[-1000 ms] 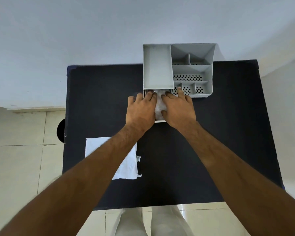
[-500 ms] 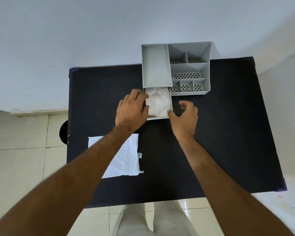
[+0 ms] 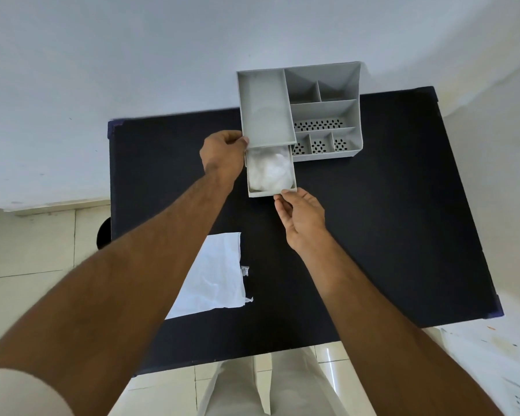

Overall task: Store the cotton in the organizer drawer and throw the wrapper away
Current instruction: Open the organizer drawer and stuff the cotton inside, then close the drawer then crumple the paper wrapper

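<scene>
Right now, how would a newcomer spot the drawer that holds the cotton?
Find the grey organizer at the black table's far edge. The drawer juts out toward the person under its left tray, between both hands. Unlike the bare compartments, it holds white cotton.

My grey organizer [image 3: 324,115] stands at the far edge of the black tabletop [image 3: 373,220], its top split into open compartments, some with perforated floors. Its drawer [image 3: 270,192] is pulled out toward me from under the long left compartment, and a fluffy white wad of cotton [image 3: 270,171] fills it. The wrapper [image 3: 213,277] lies flat and empty on the near left part of the tabletop, a white crinkled sheet with a torn right edge, well apart from the organizer.
</scene>
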